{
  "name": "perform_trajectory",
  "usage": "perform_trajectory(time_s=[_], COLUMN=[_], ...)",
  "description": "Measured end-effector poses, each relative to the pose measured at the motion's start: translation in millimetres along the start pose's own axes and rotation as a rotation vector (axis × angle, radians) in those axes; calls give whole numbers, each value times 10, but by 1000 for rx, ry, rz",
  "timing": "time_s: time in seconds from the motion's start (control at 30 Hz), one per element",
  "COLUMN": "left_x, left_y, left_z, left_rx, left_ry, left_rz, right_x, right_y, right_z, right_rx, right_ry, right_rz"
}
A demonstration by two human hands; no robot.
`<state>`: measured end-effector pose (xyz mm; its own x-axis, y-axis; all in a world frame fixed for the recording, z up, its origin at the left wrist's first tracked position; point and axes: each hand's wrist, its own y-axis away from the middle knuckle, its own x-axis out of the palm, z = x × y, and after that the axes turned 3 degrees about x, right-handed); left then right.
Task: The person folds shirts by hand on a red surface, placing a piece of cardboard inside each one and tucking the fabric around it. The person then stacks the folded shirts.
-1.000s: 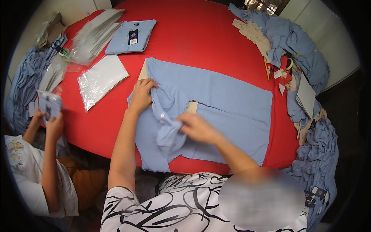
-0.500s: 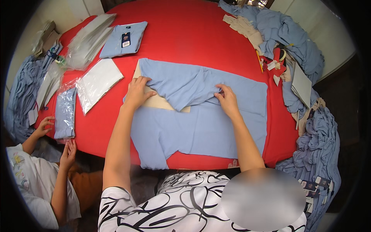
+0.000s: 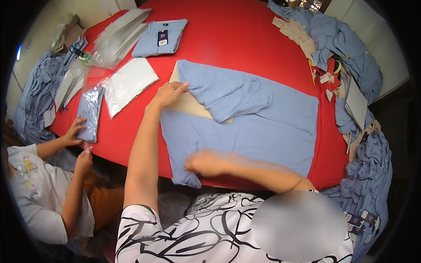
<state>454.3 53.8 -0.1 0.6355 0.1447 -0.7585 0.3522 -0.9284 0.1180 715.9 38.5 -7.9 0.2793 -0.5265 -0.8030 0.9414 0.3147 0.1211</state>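
Note:
A light blue shirt (image 3: 280,114) lies spread on the red-covered table, with one side folded over and its sleeve laid across. Under the fold a cream board (image 3: 190,105) shows partly. At the left edge, my left hand (image 3: 171,94) rests over the board, its closed fingertips on the folded shirt edge. My right hand (image 3: 204,163), smeared by motion, is over the lower left of the shirt, by the other sleeve (image 3: 184,175) that hangs toward the table's near edge. Its fingers cannot be made out.
At left a co-worker's hands (image 3: 75,131) handle a bagged blue garment (image 3: 90,114). Beyond lie a white plastic-wrapped pack (image 3: 131,85), clear bags (image 3: 120,37) and a folded tagged shirt (image 3: 160,37). Blue garments (image 3: 335,48) heap along the right, with a white board (image 3: 356,103).
My right hand has left the sleeve on the upper fold and swung left and nearer, to the lower sleeve. My left hand stays at the board. The co-worker's bagged garment has shifted slightly.

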Motion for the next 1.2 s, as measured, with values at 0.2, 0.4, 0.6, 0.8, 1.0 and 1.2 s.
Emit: perform_trajectory(time_s=[0.2, 0.4, 0.6, 0.8, 1.0, 1.2], left_x=[-176, 367, 554, 401, 540, 592], left_y=[-297, -57, -127, -268, -408, -437], left_z=[122, 255, 102, -138, 14, 75], left_rx=[-246, 130, 133, 380, 367, 100], left_ry=[522, -182, -211, -455, -247, -110], left_rz=[236, -369, -524, -522, -532, -637], right_x=[-1515, -352, 703, 359, -868, -778], right_y=[597, 2008, 2737, 3162, 3619, 3402], right_z=[-1471, -536, -265, -739, -1652, -2193], right_rx=[627, 915, 1371, 1273, 1219, 1807], right_ry=[-206, 104, 470, 526, 144, 275], right_rz=[-1333, -1085, -1186, -1163, -1598, -1146])
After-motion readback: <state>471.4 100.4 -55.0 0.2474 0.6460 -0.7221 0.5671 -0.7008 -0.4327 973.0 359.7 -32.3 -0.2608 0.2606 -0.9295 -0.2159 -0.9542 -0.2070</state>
